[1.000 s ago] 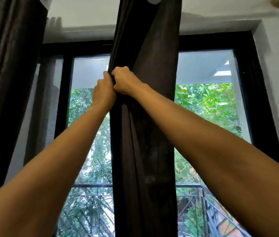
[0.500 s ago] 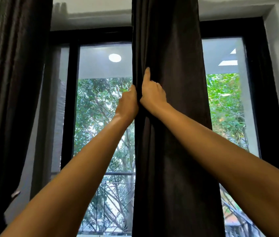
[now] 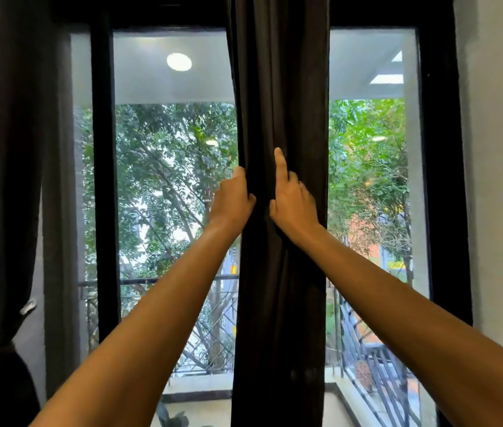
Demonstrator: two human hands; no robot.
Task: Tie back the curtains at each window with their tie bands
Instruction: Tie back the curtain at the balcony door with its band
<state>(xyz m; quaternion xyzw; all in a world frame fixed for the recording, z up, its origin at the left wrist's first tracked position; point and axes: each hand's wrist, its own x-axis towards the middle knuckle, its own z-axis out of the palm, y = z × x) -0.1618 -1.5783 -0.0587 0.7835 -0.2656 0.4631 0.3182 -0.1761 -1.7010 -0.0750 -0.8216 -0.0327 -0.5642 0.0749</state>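
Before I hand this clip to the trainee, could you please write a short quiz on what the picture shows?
1. True or false: the left curtain is cinched in low down.
2. What do the left hand and the right hand both hold? A) the window frame B) the middle curtain C) the railing
3. Which finger of the right hand sticks straight up?
Key: 1 true; 2 B; 3 the index finger.
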